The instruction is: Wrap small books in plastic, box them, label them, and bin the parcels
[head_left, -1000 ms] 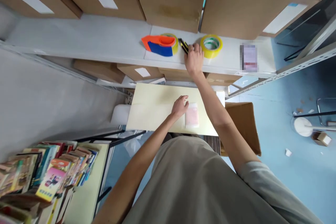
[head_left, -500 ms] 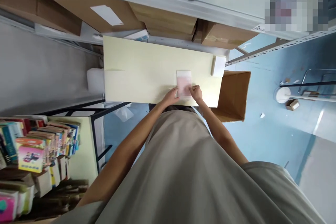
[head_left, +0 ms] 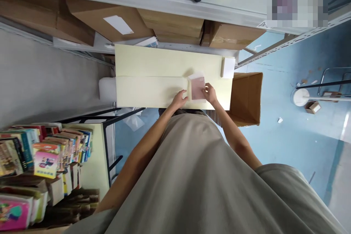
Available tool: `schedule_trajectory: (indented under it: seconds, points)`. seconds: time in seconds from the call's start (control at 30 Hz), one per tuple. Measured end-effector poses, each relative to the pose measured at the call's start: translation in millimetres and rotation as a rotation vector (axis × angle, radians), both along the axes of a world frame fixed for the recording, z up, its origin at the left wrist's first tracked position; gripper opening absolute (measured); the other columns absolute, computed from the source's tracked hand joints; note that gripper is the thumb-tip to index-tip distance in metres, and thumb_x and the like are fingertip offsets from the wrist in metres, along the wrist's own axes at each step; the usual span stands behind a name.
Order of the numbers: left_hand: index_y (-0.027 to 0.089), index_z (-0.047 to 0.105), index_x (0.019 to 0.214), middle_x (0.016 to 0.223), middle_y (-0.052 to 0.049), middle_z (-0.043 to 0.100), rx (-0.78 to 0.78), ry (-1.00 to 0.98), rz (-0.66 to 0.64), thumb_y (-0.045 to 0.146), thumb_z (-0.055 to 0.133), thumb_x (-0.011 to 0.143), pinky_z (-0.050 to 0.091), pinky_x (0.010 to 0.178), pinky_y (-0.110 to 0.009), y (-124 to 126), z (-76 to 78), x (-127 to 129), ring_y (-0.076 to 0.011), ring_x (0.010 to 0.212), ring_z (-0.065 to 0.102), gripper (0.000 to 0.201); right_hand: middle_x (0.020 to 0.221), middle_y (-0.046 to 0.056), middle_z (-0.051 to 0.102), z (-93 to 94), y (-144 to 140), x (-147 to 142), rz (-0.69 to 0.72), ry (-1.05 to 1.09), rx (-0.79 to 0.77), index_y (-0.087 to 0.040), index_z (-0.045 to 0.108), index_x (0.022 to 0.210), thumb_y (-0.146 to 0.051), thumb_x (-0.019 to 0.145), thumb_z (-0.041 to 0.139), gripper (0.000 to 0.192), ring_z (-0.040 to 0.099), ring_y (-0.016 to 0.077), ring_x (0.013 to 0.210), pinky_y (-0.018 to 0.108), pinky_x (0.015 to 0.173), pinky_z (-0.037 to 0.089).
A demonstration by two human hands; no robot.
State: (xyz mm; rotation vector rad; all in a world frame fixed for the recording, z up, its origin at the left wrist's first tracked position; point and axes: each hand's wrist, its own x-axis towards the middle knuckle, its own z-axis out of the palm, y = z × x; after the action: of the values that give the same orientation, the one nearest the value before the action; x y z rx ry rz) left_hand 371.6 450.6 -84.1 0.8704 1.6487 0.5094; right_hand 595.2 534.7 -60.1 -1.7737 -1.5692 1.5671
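Long pale-yellow worktop (head_left: 148, 91); open cardboard box (head_left: 246, 98) off its end, between 3 and 4 o'clock. Thin pink packet (head_left: 197, 88) over the worktop, near 4 o'clock from its middle; probably light, bendy, slick-faced, best taken by opposite side edges. Right hand (head_left: 210, 94), packet's 4 o'clock, appears to pinch its edge between thumb and fingers. Left hand (head_left: 179, 99), 8 o'clock, loosely curled, thumb apart from fingers, just beside it, holding nothing.

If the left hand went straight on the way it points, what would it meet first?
Most likely the left edge of the pink packet, just ahead of the left hand; the hand's height above the tabletop is hard to judge, so it might pass over instead.
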Motion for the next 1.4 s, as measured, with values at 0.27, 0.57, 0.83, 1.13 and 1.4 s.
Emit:
schedule_trajectory:
  seconds: [0.27,0.57,0.83,1.13,1.4]
  points:
    - [0.017,0.082,0.12,0.13,-0.021,0.085,0.096,-0.59,0.382,0.084,0.092,0.079,0.065,0.107,-0.046,25,78.2,-2,-0.0348,0.123,0.082,0.079,0.1,0.005,0.084,130.1,5,2,-0.007,0.384,0.139,-0.027,0.063,0.113,-0.08,0.091,0.086,0.062,0.072,0.02,0.08,0.03,0.064,0.056]
    - [0.02,0.088,0.1,0.094,-0.005,0.085,0.499,-0.502,0.557,0.068,0.104,0.075,0.06,0.086,-0.031,20,198.9,-18,-0.02,0.091,0.078,0.056,0.088,0.002,0.081,220.4,-6,-24,-0.052,0.486,0.303,-0.027,0.066,0.115,-0.074,0.094,0.088,0.056,0.064,0.0176,0.067,0.029,0.057,0.048]
    - [0.02,0.086,0.095,0.094,-0.004,0.081,0.523,-0.373,0.508,0.07,0.097,0.085,0.059,0.093,-0.034,5,217.1,-40,-0.0235,0.098,0.075,0.052,0.08,-0.002,0.075,203.3,-8,-61,-0.002,0.501,0.231,-0.026,0.065,0.116,-0.079,0.095,0.085,0.061,0.055,0.0143,0.061,0.027,0.053,0.041]
    - [0.024,0.089,0.089,0.08,-0.001,0.078,0.613,0.096,0.628,0.062,0.086,0.096,0.06,0.082,-0.033,-14,209.0,-59,-0.0231,0.084,0.072,0.039,0.182,0.018,0.052,189.3,-26,-118,0.062,0.329,0.446,-0.03,0.061,0.159,-0.08,0.105,0.069,0.074,0.056,0.0402,0.164,0.066,0.13,0.057]
    - [0.032,0.092,0.123,0.14,-0.009,0.086,0.566,0.102,0.366,0.048,0.084,0.098,0.055,0.131,-0.055,-25,210.9,-53,-0.0423,0.146,0.073,0.031,0.108,0.008,0.078,208.3,-44,-173,0.077,0.293,0.293,-0.026,0.071,0.131,-0.083,0.099,0.074,0.065,0.075,0.0292,0.101,0.043,0.09,0.065]
